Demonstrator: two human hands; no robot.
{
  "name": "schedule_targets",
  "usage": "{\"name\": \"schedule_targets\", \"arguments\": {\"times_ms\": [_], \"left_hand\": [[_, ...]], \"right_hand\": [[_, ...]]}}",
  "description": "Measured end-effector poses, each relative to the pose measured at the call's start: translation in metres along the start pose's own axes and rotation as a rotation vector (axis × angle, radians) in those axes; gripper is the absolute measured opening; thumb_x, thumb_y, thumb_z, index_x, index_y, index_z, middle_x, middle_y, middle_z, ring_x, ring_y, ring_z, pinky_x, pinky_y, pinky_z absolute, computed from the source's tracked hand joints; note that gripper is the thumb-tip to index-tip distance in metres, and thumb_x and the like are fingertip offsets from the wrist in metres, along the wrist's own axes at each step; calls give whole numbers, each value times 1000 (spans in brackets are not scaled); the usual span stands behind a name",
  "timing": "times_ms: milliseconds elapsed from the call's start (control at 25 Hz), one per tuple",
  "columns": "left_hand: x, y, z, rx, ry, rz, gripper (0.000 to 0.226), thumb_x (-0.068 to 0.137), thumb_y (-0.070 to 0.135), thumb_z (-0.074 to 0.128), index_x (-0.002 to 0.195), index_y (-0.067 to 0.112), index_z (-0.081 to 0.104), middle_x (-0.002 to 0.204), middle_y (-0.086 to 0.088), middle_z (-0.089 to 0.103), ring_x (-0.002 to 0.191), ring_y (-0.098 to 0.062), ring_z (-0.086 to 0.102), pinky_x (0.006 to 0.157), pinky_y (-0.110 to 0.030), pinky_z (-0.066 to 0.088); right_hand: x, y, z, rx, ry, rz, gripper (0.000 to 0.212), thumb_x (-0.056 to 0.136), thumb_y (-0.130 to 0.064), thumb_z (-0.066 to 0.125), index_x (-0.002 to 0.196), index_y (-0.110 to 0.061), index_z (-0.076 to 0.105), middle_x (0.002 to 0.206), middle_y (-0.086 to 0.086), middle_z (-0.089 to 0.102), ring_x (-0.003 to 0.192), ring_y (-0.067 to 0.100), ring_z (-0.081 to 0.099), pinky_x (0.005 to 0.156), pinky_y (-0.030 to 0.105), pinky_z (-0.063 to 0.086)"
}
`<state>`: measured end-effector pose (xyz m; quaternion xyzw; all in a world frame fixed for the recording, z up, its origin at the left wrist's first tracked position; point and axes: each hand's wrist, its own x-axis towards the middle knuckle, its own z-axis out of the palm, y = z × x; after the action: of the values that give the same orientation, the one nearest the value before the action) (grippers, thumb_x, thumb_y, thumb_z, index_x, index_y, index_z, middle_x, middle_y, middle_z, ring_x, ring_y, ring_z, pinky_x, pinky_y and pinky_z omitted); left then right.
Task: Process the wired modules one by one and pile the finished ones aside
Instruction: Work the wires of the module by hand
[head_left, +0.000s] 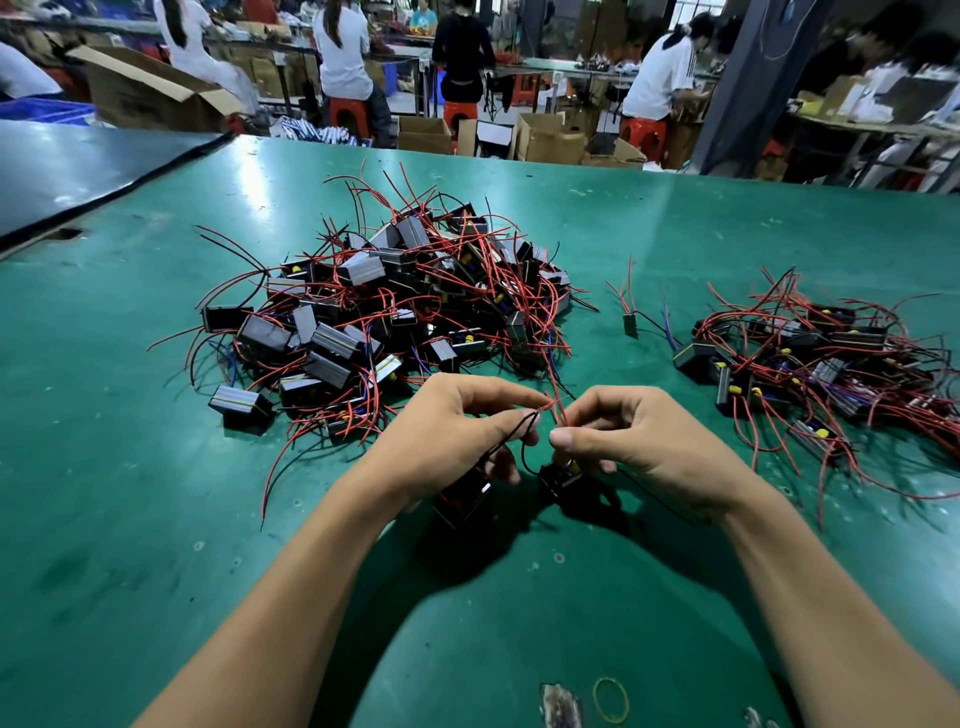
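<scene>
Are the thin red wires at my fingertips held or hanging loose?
Held. The left hand and the right hand each pinch the thin red wires between thumb and fingertips, above a small black module.

On my feed I see 2 bare forearms, the left forearm (291, 597) and the right forearm (831, 597), both uncovered from the frame's bottom edge to the wrists. The left hand (447, 436) and right hand (639, 447) are bare too, with 1 short, plain thumbnail (562, 437) showing on the right.
</scene>
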<state>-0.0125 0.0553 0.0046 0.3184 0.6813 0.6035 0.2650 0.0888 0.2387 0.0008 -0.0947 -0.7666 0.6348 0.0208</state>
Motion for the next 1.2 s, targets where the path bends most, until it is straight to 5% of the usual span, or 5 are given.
{"name": "schedule_targets", "arguments": {"times_ms": [240,800,1200], "left_hand": [[1,-1,1,-68,28,16,22,94,3,60,102,18,73,73,0,69,55,-18,64,62,-29,53],[2,0,4,-153,129,41,8,88,15,70,89,14,78,63,-1,61,52,-15,39,44,-18,36],[3,0,10,-140,197,30,6,81,21,78,81,14,79,70,-10,59,62,-13,42,54,-17,35]], "right_hand": [[1,2,1,35,-3,3,18,68,-33,86,76,-25,73,73,6,74,53,6,54,47,14,35],[1,0,5,-14,18,-10,19,70,-38,83,79,-24,73,81,12,77,61,11,58,50,12,38],[1,-1,9,18,14,-25,26,67,-29,83,81,-11,69,75,12,75,62,10,66,55,15,47]]}}
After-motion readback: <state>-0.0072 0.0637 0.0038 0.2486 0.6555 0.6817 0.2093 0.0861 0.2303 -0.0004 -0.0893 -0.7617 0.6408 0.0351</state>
